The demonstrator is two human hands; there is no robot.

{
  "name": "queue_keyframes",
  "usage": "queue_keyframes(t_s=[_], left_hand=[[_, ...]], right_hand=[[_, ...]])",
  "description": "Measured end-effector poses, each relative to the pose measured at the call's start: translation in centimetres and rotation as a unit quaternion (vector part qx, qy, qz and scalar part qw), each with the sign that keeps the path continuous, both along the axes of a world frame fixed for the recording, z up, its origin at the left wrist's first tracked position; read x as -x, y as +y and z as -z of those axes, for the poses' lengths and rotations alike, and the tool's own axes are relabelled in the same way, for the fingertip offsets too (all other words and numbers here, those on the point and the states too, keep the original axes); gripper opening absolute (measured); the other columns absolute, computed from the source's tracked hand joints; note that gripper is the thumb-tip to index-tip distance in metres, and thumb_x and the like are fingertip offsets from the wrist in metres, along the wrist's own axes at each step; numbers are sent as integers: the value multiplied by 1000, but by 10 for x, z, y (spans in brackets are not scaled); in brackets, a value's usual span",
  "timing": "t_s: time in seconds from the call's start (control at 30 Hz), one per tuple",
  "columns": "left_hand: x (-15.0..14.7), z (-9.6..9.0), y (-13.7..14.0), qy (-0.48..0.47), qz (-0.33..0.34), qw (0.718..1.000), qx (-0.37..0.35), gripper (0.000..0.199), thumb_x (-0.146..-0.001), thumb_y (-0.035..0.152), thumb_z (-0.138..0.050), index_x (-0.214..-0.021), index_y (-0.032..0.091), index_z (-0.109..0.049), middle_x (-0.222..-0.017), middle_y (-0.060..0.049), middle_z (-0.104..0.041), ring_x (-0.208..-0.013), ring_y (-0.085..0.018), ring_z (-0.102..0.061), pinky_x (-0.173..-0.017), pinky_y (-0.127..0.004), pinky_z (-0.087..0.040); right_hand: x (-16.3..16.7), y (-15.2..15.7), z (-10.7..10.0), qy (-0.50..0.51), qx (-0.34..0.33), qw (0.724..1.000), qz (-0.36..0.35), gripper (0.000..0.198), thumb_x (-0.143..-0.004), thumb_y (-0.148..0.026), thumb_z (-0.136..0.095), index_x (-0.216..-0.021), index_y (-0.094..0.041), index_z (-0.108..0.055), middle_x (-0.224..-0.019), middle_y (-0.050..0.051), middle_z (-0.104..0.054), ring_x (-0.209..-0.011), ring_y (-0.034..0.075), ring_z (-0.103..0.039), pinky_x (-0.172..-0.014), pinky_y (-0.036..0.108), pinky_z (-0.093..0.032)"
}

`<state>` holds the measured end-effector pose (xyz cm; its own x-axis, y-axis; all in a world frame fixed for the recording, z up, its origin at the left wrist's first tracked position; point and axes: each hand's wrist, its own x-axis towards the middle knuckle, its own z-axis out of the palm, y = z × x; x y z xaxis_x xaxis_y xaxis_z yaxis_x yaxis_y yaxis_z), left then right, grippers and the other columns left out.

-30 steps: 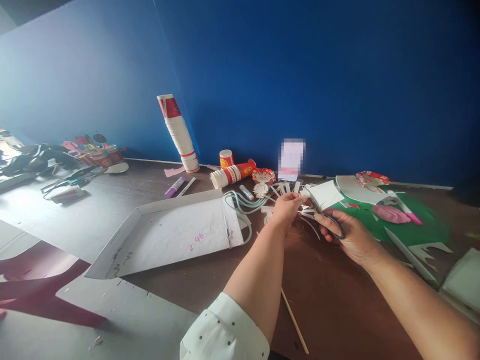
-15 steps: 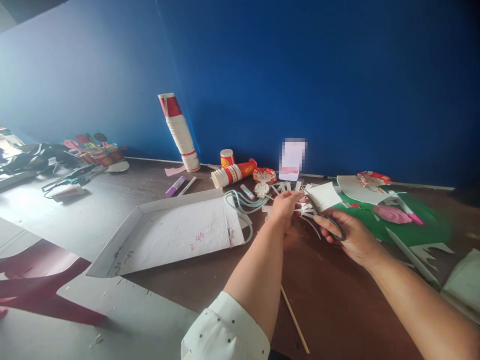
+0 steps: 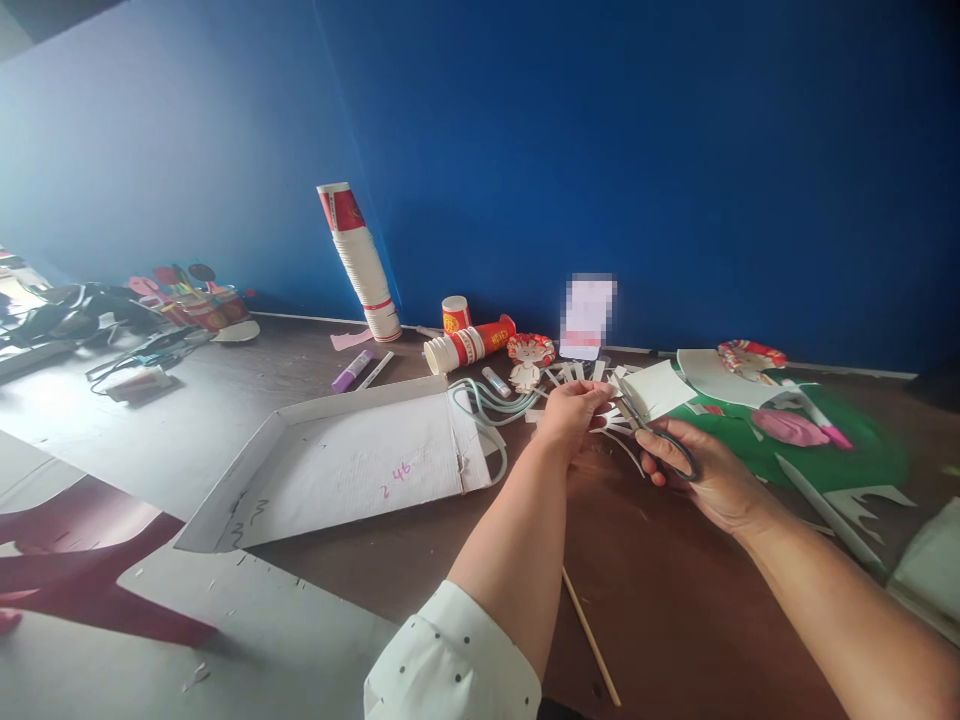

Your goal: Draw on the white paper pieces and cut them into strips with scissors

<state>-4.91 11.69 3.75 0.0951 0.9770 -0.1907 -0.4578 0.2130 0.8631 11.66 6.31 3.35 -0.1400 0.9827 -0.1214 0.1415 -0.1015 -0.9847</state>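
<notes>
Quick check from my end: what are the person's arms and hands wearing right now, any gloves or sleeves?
No gloves: both hands are bare, left hand and right hand. The left arm has a white sleeve with small dark dots, pushed up near the elbow. The right forearm is bare as far as the frame shows. No rings or watch visible.

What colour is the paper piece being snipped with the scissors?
White. The paper piece, cut into strips at one edge, shows best in the head view, against the green sheet.

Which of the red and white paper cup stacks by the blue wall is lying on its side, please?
The short stack beside the single upright cup lies on its side, open end towards the left. The tall stack stands, leaning slightly.
</notes>
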Motion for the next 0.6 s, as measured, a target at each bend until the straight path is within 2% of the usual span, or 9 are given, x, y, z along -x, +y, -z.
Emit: queue_keyframes(t_s=[0.23, 0.6], left_hand=[[0, -2, -1, 3, 7, 1000, 0, 18, -74, 20, -81, -72, 15, -64, -74, -2, -65, -68, -9, -59, -65, -23, -43], [-1, 2, 2, -11, -5, 1000, 1, 23, -71, 23, -85, -69, 15, -65, -72, -2, -64, -64, -9, -56, -67, -26, -45]], right_hand=[[-1, 1, 0, 2, 8, 1000, 3, 54, -69, -67, -82, -88, -21, -64, -62, -1, -65, -53, 12, -54, -51, 25, -38], [1, 1, 0, -10, -34, 999, 8, 52, -67, -66, -84, -84, -21, -66, -58, -1, -62, -50, 12, -52, -50, 27, -36]])
